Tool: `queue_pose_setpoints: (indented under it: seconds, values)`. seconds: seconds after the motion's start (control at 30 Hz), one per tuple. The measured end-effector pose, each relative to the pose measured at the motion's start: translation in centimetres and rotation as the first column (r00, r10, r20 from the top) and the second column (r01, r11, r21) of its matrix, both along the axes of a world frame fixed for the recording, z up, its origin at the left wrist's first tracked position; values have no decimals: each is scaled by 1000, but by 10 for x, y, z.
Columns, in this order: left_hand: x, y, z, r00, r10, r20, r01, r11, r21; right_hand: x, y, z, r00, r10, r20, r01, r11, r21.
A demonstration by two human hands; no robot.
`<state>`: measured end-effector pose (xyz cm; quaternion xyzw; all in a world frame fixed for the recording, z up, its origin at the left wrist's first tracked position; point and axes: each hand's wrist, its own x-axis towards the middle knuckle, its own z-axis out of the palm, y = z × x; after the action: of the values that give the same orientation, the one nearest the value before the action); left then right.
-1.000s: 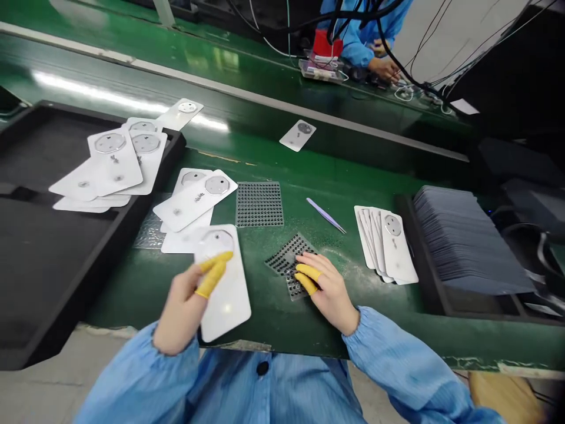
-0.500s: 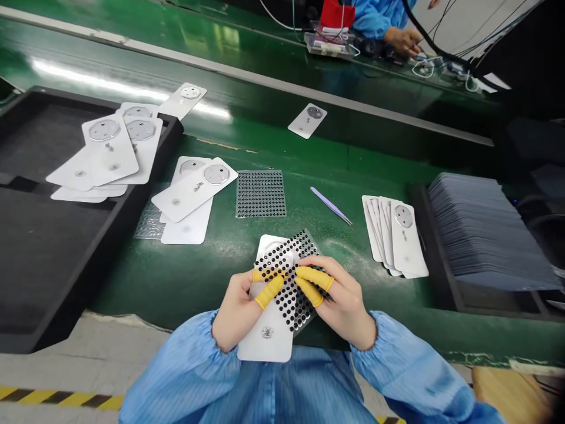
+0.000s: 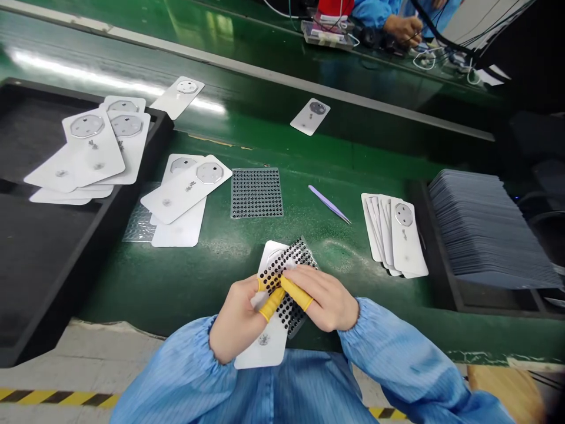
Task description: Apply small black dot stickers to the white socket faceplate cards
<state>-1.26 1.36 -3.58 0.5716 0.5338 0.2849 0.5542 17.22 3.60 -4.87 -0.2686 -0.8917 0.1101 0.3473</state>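
Observation:
A clear sheet of black dots [image 3: 300,254] lies at a slant over a white phone back panel [image 3: 263,347] in front of me. Between its yellow-cotted thumb and finger, my left hand [image 3: 238,318] pinches the sheet's left side. My right hand [image 3: 329,297] is closed over the middle of the sheet, its yellow-cotted thumb tip close beside my left fingertips. Whatever its fingers grip is hidden. Beyond them, a second dotted sheet [image 3: 256,193] lies flat on the green table, left of purple tweezers [image 3: 329,204].
White panels lie at left [image 3: 188,188], on the black tray's edge [image 3: 92,147], and fanned at right [image 3: 408,241]. A single panel [image 3: 310,116] lies farther back. A black bin at right holds stacked grey sheets [image 3: 489,229]. Across the bench is a co-worker's hand [image 3: 404,28].
My right hand has moved left and turned further over the dotted sheet, its fingers now covering more of it. The view has shifted slightly. My left hand keeps its pinch.

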Motion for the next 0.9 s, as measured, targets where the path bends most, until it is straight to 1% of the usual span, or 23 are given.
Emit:
queue_pose_setpoints:
  seconds: [0.03, 0.1, 0.23, 0.3, 0.37, 0.4, 0.47, 0.53, 0.57, 0.6, 0.63, 0.67, 0.7, 0.77, 0.8, 0.83, 0.87, 0.9]
  values:
    - [0, 0, 0, 1000, -11, 9, 11, 1000, -18, 1, 0, -2, 1000, 28, 6, -28, 998, 53]
    - [0, 1, 2, 999, -32, 35, 34, 998, -51, 4, 2, -6, 997, 73, 26, -75, 993, 90]
    - [0, 2, 3, 998, -42, 42, 45, 996, -77, 5, 7, -14, 996, 86, 19, -87, 996, 26]
    - [-1, 3, 0, 999, -49, -5, 49, 997, -56, 3, 7, -18, 998, 58, -20, -59, 996, -60]
    - [0, 5, -3, 995, -69, -75, 69, 998, -2, -2, 7, -21, 994, -2, -107, -20, 979, -201]
    - [1, 7, -5, 991, -80, -111, 83, 996, 25, -5, 7, -21, 985, -49, -165, 0, 958, -286]
    - [-1, 12, -5, 983, -103, -149, 111, 993, 47, -10, 8, -20, 949, -166, -266, 34, 897, -440]
    - [-8, 18, -3, 987, -113, -118, 114, 993, 5, -13, 8, -20, 914, -273, -301, 75, 841, -536]
    - [-15, 20, -1, 991, -101, -90, 99, 995, -27, -14, 8, -20, 904, -304, -300, 95, 827, -554]
    - [-24, 22, 1, 995, -66, -71, 62, 997, -53, -14, 8, -20, 900, -321, -295, 111, 823, -557]
    - [-34, 22, 4, 998, 1, -70, -5, 998, -64, -14, 8, -21, 900, -327, -287, 122, 823, -555]
    - [-44, 20, 8, 991, 99, -89, -104, 993, -51, -13, 9, -22, 902, -328, -279, 130, 825, -551]
    - [-53, 17, 11, 971, 214, -104, -217, 976, -24, -12, 9, -23, 904, -330, -271, 137, 825, -549]
    - [-63, 7, 18, 908, 413, -66, -413, 911, 17, -9, 11, -21, 899, -354, -258, 161, 815, -557]
    - [-63, 2, 21, 883, 469, -19, -468, 883, 18, -9, 12, -19, 891, -375, -256, 179, 808, -561]
    - [-59, -4, 24, 870, 493, 34, -493, 870, 12, -8, 13, -14, 881, -393, -262, 197, 810, -553]
    - [-53, -8, 25, 867, 491, 78, -493, 870, 6, -9, 12, -8, 873, -403, -274, 214, 822, -528]
    - [-45, -11, 26, 875, 474, 101, -477, 879, 5, -10, 10, 0, 870, -400, -289, 230, 846, -480]
